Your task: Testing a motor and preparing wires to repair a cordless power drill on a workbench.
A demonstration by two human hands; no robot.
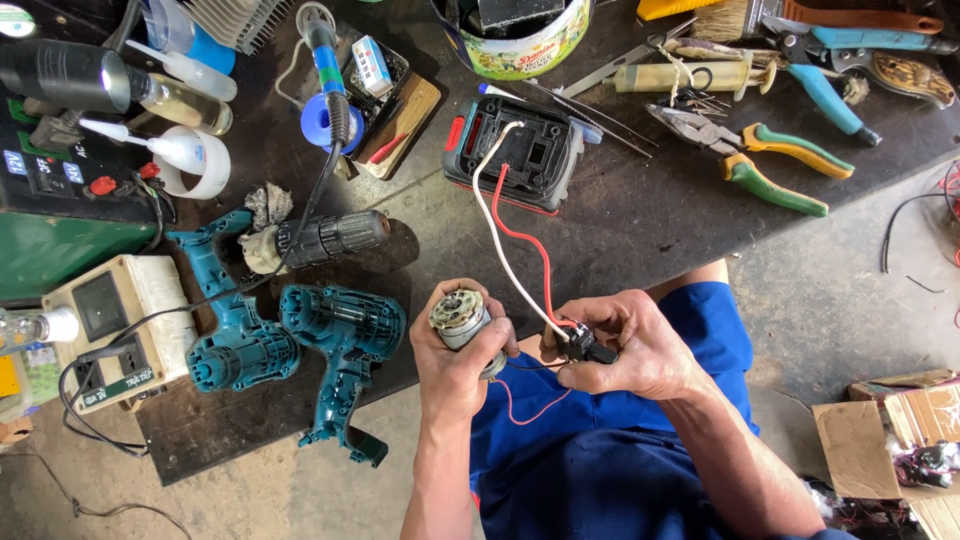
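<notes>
My left hand (pixel 455 355) grips a small round electric motor (pixel 458 315) with its end facing up. My right hand (pixel 625 345) pinches a small black switch part (pixel 583 347) just to the right of the motor. A white wire (pixel 495 225) and a red wire (pixel 528 240) run from that part up to a black battery pack (pixel 520 150) with red tabs on the dark workbench (pixel 640 220). A thin red wire (pixel 530 410) loops below my hands, over my blue trousers.
Two teal drill housing halves (pixel 345 350) (pixel 225 320) and a black drill chuck (pixel 320 238) lie left of my hands. A soldering iron (pixel 328 70), glue bottles, a beige power box (pixel 110 325), a tin, green-handled pliers (pixel 770 165) and blue cutters crowd the bench. A cardboard box (pixel 900 430) sits on the floor at right.
</notes>
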